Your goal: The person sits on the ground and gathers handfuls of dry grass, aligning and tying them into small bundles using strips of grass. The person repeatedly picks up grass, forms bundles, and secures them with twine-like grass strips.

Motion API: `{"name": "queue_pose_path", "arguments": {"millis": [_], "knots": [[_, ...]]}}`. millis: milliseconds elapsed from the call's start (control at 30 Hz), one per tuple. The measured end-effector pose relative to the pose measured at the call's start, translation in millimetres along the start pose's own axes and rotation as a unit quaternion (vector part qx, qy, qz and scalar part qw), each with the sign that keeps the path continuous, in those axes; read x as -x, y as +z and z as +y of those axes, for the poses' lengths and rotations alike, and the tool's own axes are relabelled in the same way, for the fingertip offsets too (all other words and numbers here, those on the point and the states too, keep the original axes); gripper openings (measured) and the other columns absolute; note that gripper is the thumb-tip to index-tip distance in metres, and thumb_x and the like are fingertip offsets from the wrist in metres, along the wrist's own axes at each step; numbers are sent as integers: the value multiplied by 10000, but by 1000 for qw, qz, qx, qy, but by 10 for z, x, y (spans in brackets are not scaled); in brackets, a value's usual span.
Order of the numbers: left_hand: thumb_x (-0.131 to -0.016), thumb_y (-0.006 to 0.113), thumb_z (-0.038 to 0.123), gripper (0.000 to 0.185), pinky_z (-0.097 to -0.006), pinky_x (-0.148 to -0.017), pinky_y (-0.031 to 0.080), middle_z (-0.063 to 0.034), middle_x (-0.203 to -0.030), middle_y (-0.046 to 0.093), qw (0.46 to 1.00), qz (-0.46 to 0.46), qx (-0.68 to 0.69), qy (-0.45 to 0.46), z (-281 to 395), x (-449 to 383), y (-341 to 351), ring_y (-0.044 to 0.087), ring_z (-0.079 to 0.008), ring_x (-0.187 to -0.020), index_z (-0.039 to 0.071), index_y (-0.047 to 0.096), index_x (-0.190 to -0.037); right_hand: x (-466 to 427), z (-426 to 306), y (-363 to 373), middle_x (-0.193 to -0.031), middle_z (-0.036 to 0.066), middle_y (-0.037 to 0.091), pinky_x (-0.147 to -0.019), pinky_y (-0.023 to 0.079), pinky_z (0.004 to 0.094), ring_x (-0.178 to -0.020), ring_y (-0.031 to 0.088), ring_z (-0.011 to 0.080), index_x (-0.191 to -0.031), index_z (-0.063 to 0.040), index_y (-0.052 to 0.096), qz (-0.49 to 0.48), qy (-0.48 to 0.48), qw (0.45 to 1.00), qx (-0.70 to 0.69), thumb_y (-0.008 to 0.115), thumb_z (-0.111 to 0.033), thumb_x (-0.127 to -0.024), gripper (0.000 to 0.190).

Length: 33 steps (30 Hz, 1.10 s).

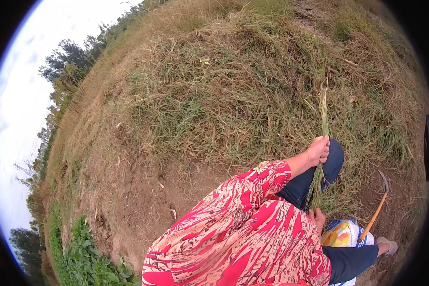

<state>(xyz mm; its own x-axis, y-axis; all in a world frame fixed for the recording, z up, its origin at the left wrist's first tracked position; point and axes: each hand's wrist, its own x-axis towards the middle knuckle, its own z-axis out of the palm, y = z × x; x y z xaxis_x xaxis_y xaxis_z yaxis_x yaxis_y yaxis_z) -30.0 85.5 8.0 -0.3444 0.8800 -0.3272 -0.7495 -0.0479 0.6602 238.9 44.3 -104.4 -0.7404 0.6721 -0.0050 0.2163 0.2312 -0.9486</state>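
My left hand (318,150) is closed around a bunch of long green and straw-coloured grass (323,111), in front of my bent left knee (334,159). Its stalks stick out beyond the fist, and a looser end hangs back past the dark trouser leg. Close to that loose end is my right hand (318,216), fingers curled; whether it grips any strands is not clear. A sickle (373,216) with a wooden handle and curved metal blade lies just past my right hand. Its handle end rests against a white plastic bag (366,237) with yellow and blue print.
A broad heap of cut, partly dried grass (214,96) spreads over the ground before me. Bare brown soil (139,193) lies on the left. Leafy green plants (85,254) grow at the lower left. My right foot (389,246) is beyond the bag.
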Motion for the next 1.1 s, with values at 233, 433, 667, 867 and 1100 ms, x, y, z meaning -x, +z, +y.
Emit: {"name": "queue_pose_path", "arguments": {"millis": [233,433,667,867,1100], "knots": [[-971,381,401,314,-241,-365,180,59,-550,270,998,50,-12,21,74,118,-102,208,-58,-401,157,376,-773,-72,-43,38,-608,27,533,-509,391,247,-560,444,71,-772,7,506,27,2,1000,10,589,-115,-892,190],[-970,369,383,314,-241,-362,165,57,-548,267,999,40,-1,30,127,154,-190,207,-57,-394,149,369,-761,-178,235,59,-564,107,390,-481,333,336,-549,360,149,-702,-8,406,43,31,995,84,568,-117,-851,246],[-966,395,369,305,-237,-352,162,63,-537,262,999,30,20,30,123,181,-174,218,-51,-385,147,366,-759,-283,10,81,-576,230,457,-488,337,445,-521,454,353,-666,22,480,6,-95,953,288,536,-148,-788,217],[-970,391,366,305,-232,-348,162,64,-535,264,1000,13,8,12,81,192,-66,219,-47,-381,148,361,-759,-490,450,110,-479,194,450,-480,322,459,-436,385,302,-586,43,464,26,50,988,141,536,-173,-788,304],[-967,397,379,310,-228,-345,158,63,-542,271,1000,14,-24,4,6,159,26,214,-45,-388,146,361,-765,-212,335,13,-704,149,546,-616,389,379,-650,464,197,-797,62,518,117,53,992,2,557,-123,-812,189]]}}
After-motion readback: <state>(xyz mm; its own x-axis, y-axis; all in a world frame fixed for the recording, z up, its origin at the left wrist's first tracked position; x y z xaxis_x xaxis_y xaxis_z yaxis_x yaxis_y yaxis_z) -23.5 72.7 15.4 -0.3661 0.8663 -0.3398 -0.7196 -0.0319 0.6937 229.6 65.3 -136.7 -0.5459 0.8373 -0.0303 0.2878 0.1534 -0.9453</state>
